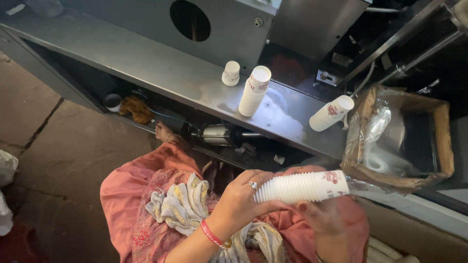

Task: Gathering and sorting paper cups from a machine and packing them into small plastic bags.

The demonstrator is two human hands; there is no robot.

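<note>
Both grips (273,197) hold cup stack (304,186) nr steel shelf (161,73).

Grey metal bench (161,73) runs diagonally, above and beyond both grips. Three things stand on it: a small single white cup (231,73) farthest out, a tall stack of white paper cups (254,90) just beside it, and a second, tilted cup stack (331,113) well apart, up and right of the right grip (324,219). Cardboard box (399,139) lined with clear plastic sits at the bench's right end, just beyond the right grip. Bench top shows pale smears between the stacks.
</note>
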